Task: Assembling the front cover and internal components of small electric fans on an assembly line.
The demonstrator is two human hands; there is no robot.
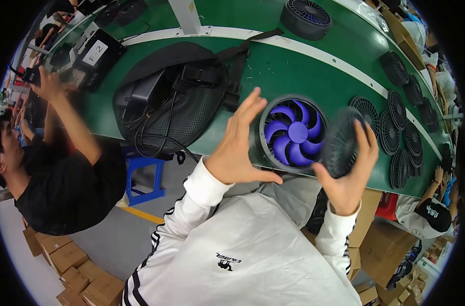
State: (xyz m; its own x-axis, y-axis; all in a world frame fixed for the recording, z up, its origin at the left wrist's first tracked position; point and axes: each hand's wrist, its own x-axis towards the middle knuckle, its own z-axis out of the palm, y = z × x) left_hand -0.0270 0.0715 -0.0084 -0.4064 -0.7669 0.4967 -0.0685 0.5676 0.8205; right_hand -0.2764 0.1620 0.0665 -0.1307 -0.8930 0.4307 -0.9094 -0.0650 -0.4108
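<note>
Left hand: your left hand point(237, 150) hangs open, fingers released, just beside the fan housing point(292, 133).
Right hand: your right hand point(351, 171) has its fingers grasping the black grille point(340, 143).
Fan housing: flat on the green worktop point(273, 66), purple blades up.
Grille: tilted, at the housing's right edge.

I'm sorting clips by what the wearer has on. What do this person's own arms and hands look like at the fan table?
Both arms are in long white sleeves with ribbed cuffs at the wrists. The left sleeve has dark stripes running down its outer side. The left hand and right hand are bare: no gloves, and no rings or watch that I can make out.
</note>
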